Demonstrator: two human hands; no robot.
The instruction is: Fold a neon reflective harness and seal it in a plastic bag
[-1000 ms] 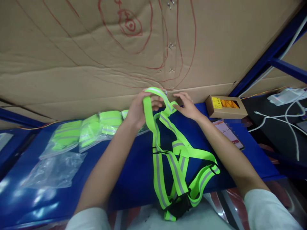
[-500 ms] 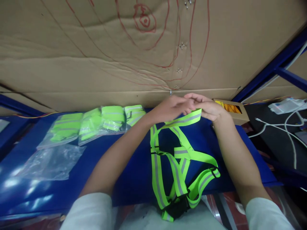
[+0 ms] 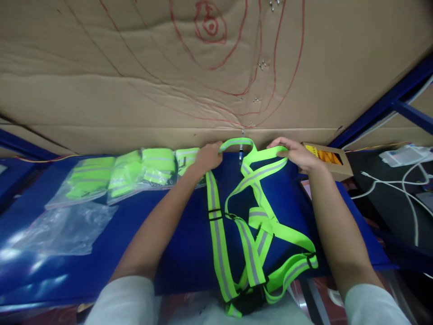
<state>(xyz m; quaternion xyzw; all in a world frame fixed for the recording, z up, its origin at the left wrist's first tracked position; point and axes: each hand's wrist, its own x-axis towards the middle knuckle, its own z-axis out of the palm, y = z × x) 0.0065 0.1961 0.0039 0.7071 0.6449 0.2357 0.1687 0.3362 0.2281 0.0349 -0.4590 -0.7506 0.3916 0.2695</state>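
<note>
Reflective harness (image 3: 266, 226), spread right of centre on the blue table (image 3: 184, 253): probably light, limp and easily tangled, best held by flat straps. Left hand (image 3: 209, 156) closed on a far strap; right hand (image 3: 297, 153) pinching another loop. Bagged green bands (image 3: 126, 174) lie left.

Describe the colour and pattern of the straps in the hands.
Bright yellow-green straps with a grey stripe along the middle; best seen in the head view.

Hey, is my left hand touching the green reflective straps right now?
Touching: the head view shows your left hand with fingers curled on the green reflective straps, a loop running out beside them.
</note>
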